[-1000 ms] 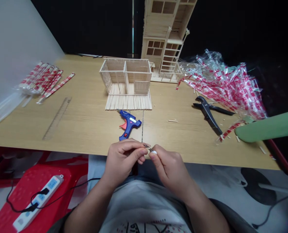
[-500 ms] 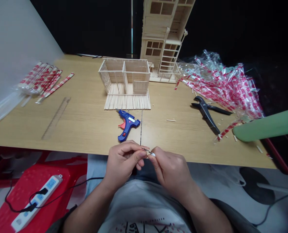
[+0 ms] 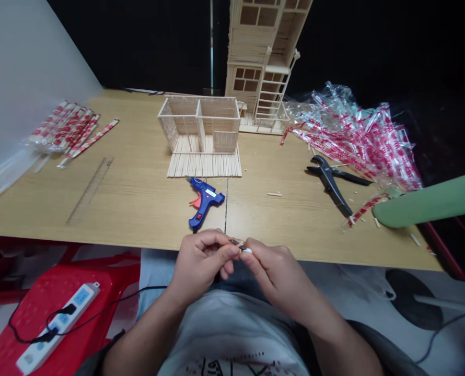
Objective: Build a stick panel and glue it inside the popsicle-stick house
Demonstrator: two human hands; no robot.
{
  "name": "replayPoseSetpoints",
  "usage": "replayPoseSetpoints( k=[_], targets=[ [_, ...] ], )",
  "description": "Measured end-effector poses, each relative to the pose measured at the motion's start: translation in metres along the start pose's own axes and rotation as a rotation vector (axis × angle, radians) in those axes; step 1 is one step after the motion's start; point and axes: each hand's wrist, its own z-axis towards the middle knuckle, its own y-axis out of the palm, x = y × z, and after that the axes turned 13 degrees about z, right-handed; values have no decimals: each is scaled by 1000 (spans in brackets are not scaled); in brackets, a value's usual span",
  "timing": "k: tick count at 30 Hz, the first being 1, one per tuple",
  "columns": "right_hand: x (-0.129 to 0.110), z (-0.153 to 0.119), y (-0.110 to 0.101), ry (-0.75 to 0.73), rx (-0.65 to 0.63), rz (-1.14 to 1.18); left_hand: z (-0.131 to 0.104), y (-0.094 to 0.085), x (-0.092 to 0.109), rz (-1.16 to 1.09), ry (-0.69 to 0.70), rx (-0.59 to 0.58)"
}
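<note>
White-ended tool [image 3: 245, 250] near wood-grain tabletop [image 3: 146, 203]

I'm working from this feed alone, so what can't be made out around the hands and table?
All in the head view:
Small white-and-dark item: partly hidden by the right hand.
What the left hand pinches: too small, finger-covered.
Tall stick house: top cut off by the upper edge.
Clear ruler: markings too small and faint.
</note>
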Motion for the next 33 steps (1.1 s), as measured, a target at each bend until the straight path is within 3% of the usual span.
replayPoseSetpoints(
  k=[4,8,11,15,21,33],
  targets=[
    [8,0,5,-36,101,-108,4,-2,-2,158,63,12],
    [17,6,4,52,239,-394,9,-6,-6,563,248,169],
    [25,11,-1,184,220,-570,13,-5,-11,835,440,233],
    [37,13,-3,182,201,-669,21,2,-21,1023,591,189],
    [42,8,0,131,183,-814,33,8,-32,1113,602,202],
    [23,11,3,267,32,-1002,44,14,-42,1109,659,171]
  ],
)
